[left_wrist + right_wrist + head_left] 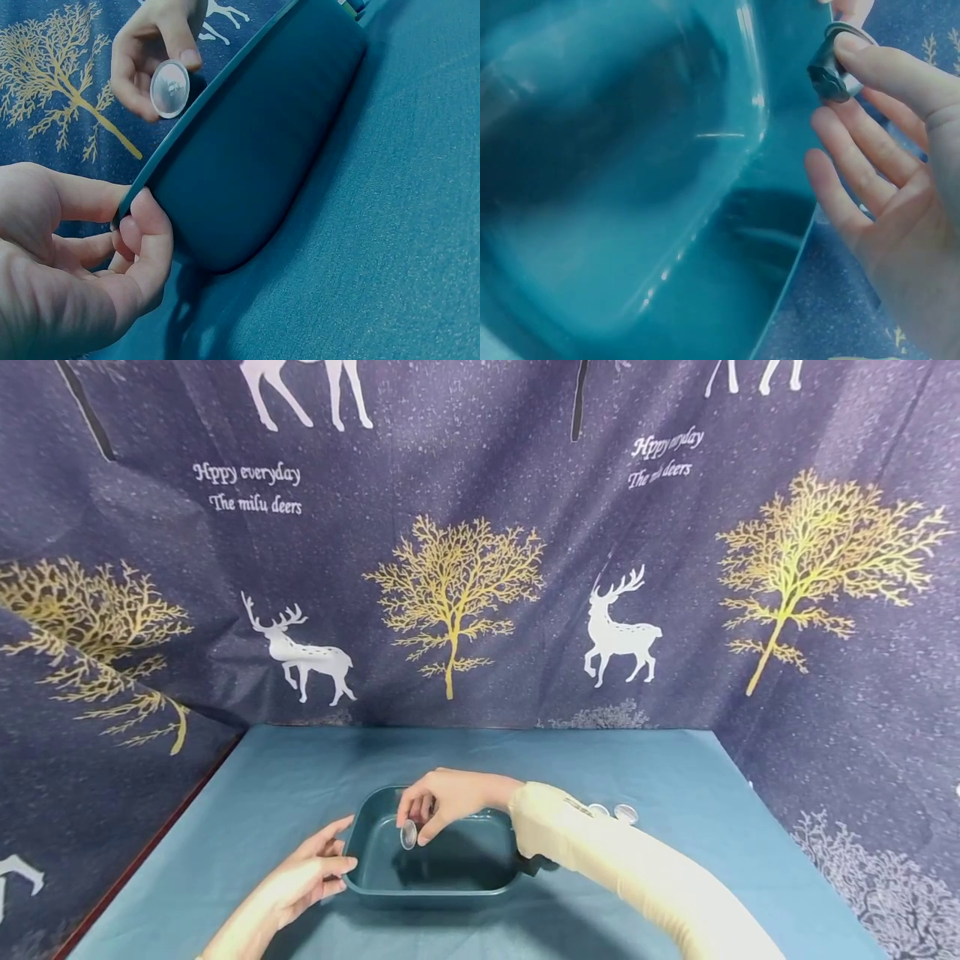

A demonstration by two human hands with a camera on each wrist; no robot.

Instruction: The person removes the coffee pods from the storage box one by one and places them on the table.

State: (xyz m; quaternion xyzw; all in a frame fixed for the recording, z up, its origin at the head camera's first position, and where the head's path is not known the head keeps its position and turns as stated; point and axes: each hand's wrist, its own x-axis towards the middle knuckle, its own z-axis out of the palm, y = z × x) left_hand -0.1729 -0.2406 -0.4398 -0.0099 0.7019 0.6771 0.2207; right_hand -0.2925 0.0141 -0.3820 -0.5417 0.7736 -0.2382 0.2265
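My right hand is over the inside of a dark teal rectangular tub. Between its thumb and fingers it pinches a coffee capsule, a small cup with a round silver lid. The capsule shows its dark body and metal rim in the right wrist view, while the lower fingers of that hand extend freely. At the tub's left end, my left hand holds the rim. In the left wrist view the left hand has thumb and fingers on either side of that rim.
Two more round silver-lidded capsules lie on the blue tablecloth, right of the tub and just beyond the cream sleeve. A dark patterned curtain with deer and trees hangs behind the table.
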